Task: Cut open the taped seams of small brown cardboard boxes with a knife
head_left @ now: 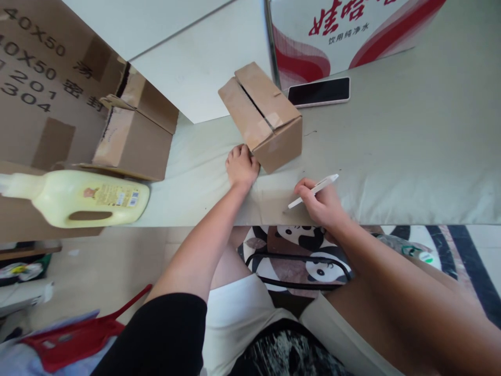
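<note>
A white pen [319,189] is pinched in the fingers of my right hand [323,201], its tip pointing down and left close to the cloth-covered surface near the front edge. My left hand [242,166] rests on that cloth with its fingers a little bent, holding nothing. Right beside it, at the fingertips and thumb side, is the near left corner of a small brown cardboard box [278,146]. Its top flaps are folded in, with a dark gap between them. Whether the left hand presses on the box I cannot tell.
A phone [319,92] lies behind the box, before a red and white carton [352,36]. To the left are a pale yellow jug [117,190], another cardboard box [136,141] and a large printed carton [35,115]. A white cabinet [203,68] stands at the back.
</note>
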Demonstrator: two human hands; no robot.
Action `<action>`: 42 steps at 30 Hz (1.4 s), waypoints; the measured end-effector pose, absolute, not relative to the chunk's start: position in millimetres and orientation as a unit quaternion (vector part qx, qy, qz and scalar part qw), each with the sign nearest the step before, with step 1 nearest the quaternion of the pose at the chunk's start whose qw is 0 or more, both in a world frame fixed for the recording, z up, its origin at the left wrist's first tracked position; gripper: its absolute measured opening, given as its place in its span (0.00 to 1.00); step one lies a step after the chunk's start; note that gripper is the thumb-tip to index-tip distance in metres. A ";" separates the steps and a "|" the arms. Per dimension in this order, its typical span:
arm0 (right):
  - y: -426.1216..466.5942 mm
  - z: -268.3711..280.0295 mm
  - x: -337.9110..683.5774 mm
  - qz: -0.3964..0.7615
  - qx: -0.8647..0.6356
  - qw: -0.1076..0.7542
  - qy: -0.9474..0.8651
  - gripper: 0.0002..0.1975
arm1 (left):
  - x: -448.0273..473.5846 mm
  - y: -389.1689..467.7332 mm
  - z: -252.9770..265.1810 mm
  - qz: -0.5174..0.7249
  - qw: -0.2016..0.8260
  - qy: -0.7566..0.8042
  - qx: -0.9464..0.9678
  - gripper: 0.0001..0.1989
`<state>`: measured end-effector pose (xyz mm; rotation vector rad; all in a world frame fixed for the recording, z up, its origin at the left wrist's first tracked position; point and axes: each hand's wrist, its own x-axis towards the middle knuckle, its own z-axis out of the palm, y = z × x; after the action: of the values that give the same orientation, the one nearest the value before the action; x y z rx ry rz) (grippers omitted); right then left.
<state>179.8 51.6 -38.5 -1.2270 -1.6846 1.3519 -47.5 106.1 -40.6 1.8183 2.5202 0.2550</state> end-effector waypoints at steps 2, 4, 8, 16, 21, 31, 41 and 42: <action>52.3 -37.3 179.4 0.517 -0.464 0.322 -0.644 0.14 | -47.5 106.3 -40.8 0.082 0.012 0.808 0.583 0.19; 52.7 -36.2 179.4 0.517 -0.465 0.320 -0.643 0.14 | -47.2 106.4 -40.7 0.083 0.011 0.808 0.583 0.20; 52.7 -35.7 180.1 0.514 -0.470 0.315 -0.646 0.14 | -46.4 106.4 -40.3 0.083 0.009 0.809 0.581 0.20; 52.4 -36.0 179.9 0.510 -0.473 0.312 -0.647 0.15 | -47.6 106.8 -42.2 0.084 0.007 0.810 0.581 0.20; 52.6 -32.1 179.5 0.512 -0.470 0.311 -0.648 0.15 | -46.9 106.8 -41.1 0.082 0.009 0.810 0.580 0.19; 51.7 -36.5 179.6 0.506 -0.467 0.315 -0.652 0.14 | -47.4 106.2 -43.2 0.089 0.003 0.805 0.586 0.19; 52.6 -35.2 180.1 0.506 -0.466 0.315 -0.654 0.14 | -48.4 107.1 -44.1 0.088 0.006 0.807 0.585 0.19; 52.6 -35.6 180.2 0.507 -0.466 0.315 -0.654 0.15 | -48.4 107.2 -44.3 0.087 0.007 0.807 0.584 0.20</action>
<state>180.2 52.6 -35.6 -1.2267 -1.7219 1.3351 -48.4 107.2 -44.3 1.8273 2.5246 0.2729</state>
